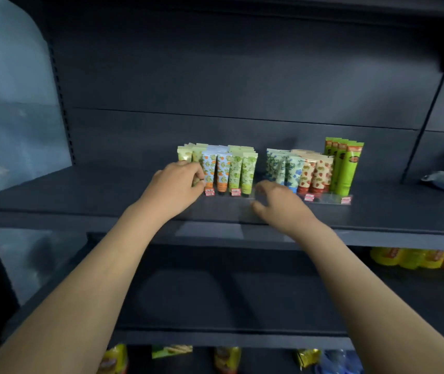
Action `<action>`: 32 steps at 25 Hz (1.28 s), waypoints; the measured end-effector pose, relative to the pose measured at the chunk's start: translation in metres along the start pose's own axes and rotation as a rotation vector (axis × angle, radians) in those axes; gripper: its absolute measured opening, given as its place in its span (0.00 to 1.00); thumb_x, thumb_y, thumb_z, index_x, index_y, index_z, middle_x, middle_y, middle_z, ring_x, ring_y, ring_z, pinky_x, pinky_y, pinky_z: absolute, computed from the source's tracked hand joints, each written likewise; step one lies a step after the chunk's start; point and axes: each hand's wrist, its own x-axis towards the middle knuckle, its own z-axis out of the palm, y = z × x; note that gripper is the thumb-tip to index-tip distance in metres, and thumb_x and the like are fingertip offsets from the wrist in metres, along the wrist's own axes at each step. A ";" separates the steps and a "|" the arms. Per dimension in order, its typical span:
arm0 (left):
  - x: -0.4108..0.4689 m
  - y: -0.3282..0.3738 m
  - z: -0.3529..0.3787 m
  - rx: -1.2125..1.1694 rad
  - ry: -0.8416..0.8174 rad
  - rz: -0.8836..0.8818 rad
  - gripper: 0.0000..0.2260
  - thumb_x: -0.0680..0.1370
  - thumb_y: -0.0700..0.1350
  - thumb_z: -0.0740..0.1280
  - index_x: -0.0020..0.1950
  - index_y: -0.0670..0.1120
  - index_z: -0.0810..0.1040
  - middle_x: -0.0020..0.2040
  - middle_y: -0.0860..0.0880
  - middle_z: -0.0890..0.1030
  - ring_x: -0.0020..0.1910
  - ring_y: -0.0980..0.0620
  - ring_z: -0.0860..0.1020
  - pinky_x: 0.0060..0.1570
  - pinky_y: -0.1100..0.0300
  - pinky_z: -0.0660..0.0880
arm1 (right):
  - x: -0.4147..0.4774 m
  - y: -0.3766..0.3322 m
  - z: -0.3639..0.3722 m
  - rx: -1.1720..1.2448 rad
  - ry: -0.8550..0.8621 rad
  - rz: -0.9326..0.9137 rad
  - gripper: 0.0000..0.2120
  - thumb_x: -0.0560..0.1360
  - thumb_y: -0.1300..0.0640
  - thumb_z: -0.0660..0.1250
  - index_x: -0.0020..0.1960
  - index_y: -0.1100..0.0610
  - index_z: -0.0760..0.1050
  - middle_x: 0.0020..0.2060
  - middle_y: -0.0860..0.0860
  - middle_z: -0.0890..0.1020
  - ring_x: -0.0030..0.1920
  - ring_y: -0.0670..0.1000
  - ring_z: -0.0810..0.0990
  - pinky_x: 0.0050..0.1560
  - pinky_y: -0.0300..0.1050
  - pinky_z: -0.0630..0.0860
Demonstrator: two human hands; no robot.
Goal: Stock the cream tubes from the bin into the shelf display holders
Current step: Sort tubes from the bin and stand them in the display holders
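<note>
While both arms reach forward over the edge of the shelf (80, 195), the left hand (176, 183) curls its fingers round a pale green tube (196, 157) at the left end of the left holder (226, 195). The right hand (278, 202) hovers just in front of the right holder (328, 198), fingers loosely spread and gripping nothing I can make out (it is blurred). Behind the hands the cream tubes (238, 168) stand cap-down in tight rows, touching side by side, in both clear holders; the bin is out of view. These tubes look light and soft-walled, so a hard squeeze in the middle would likely dent them, and the glossy printed skin may slip. It seems better to pinch near the flat crimped top, or low by the stiff cap, and lower each straight down. Packed this close, one nudged tube could tip its neighbours. Farthest back, tall green tubes (346, 168) stand at the right end, in front of the dark back panel (215, 76).
</note>
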 end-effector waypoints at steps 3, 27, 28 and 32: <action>-0.045 0.037 0.010 0.007 -0.024 -0.080 0.07 0.78 0.46 0.61 0.53 0.46 0.76 0.52 0.50 0.77 0.54 0.49 0.75 0.56 0.48 0.72 | -0.038 0.021 -0.022 -0.023 -0.011 -0.061 0.21 0.77 0.51 0.61 0.66 0.61 0.67 0.63 0.60 0.73 0.63 0.59 0.71 0.61 0.51 0.70; -0.366 0.101 0.232 0.022 -0.693 -0.178 0.12 0.78 0.47 0.59 0.58 0.44 0.73 0.56 0.45 0.77 0.55 0.45 0.75 0.52 0.50 0.74 | -0.360 0.095 0.175 -0.031 -0.659 0.205 0.22 0.78 0.48 0.58 0.67 0.59 0.67 0.63 0.58 0.73 0.64 0.59 0.69 0.60 0.52 0.71; -0.376 0.099 0.247 0.010 -0.731 -0.203 0.12 0.78 0.47 0.60 0.57 0.43 0.73 0.55 0.45 0.77 0.54 0.45 0.75 0.51 0.49 0.74 | -0.369 0.097 0.190 -0.026 -0.709 0.213 0.22 0.78 0.48 0.58 0.67 0.59 0.67 0.62 0.58 0.73 0.64 0.59 0.69 0.59 0.52 0.71; -0.407 0.087 0.304 -0.043 -0.814 -0.396 0.13 0.78 0.46 0.60 0.59 0.41 0.73 0.55 0.43 0.77 0.54 0.44 0.75 0.52 0.49 0.75 | -0.388 0.111 0.253 0.007 -0.850 0.231 0.21 0.79 0.47 0.56 0.65 0.59 0.68 0.59 0.56 0.74 0.61 0.57 0.71 0.56 0.50 0.71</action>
